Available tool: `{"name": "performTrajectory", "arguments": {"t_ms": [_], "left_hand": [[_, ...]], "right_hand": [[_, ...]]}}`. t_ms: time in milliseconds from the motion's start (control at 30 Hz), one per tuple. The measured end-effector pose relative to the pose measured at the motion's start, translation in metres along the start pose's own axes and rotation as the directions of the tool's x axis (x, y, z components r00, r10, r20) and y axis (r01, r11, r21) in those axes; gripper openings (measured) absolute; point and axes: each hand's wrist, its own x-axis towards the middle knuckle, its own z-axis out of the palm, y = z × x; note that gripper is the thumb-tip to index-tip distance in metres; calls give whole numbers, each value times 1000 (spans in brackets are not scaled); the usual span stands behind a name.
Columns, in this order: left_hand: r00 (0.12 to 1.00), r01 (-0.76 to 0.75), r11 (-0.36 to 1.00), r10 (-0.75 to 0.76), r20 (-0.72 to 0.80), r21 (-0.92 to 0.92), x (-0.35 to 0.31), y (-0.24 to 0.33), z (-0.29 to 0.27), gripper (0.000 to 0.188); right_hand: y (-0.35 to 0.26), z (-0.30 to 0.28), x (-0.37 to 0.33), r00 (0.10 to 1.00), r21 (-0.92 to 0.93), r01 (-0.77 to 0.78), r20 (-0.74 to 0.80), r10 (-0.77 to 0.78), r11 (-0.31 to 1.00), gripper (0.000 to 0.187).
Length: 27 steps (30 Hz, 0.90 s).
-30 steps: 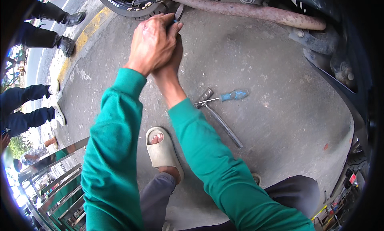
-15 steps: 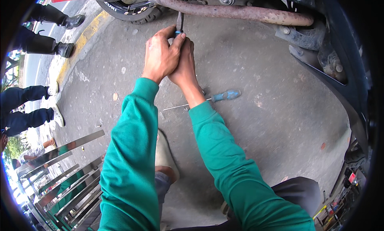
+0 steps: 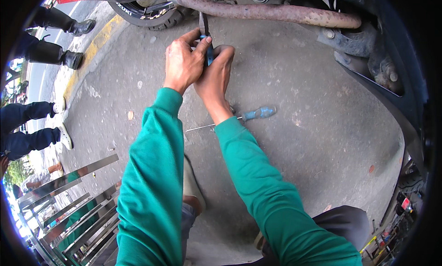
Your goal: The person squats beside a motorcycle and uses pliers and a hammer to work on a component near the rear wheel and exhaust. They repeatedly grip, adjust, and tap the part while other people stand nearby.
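My left hand [image 3: 183, 61] is closed on a pair of blue-handled pliers [image 3: 203, 24], thumb and fingers near the neck. The metal jaws point away from me, toward the underside of a rusty exhaust pipe [image 3: 258, 11]. Just behind, my right hand [image 3: 217, 75] curls round the handle end, much of which its fingers hide. A blue-handled screwdriver [image 3: 258, 113] lies on the ground beneath my right wrist, its thin shaft pointing left and partly covered by the wrist.
The motorcycle's wheel [image 3: 147, 15] and dark body panel [image 3: 396, 100] border the far and right sides. Slatted metal furniture [image 3: 69, 206] stands at lower left. People's boots [image 3: 72, 58] and pale shoes [image 3: 65, 136] are along the yellow-edged kerb [image 3: 94, 49]. Various items sit at lower right.
My right hand has shifted slightly right and back along the pliers, baring more of the blue handle. The pliers have tilted a little, their jaws moving left.
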Motion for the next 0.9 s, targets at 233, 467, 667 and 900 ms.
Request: {"name": "performTrajectory", "arguments": {"t_ms": [233,467,667,900], "left_hand": [[1000,-13,1000,14,12,-14,1,2,11,45],[999,-42,999,42,6,3,10,5,13,45],[999,-37,999,37,17,-7,14,1,13,42],[995,-81,997,82,61,-17,21,-6,11,44]], "right_hand": [[6,3,8,988,-61,151,45,-148,987,50],[9,15,18,988,-119,141,74,-132,983,58],[12,26,18,992,-130,123,17,-122,984,63],[21,30,25,995,-118,80,-57,-87,990,56]]}}
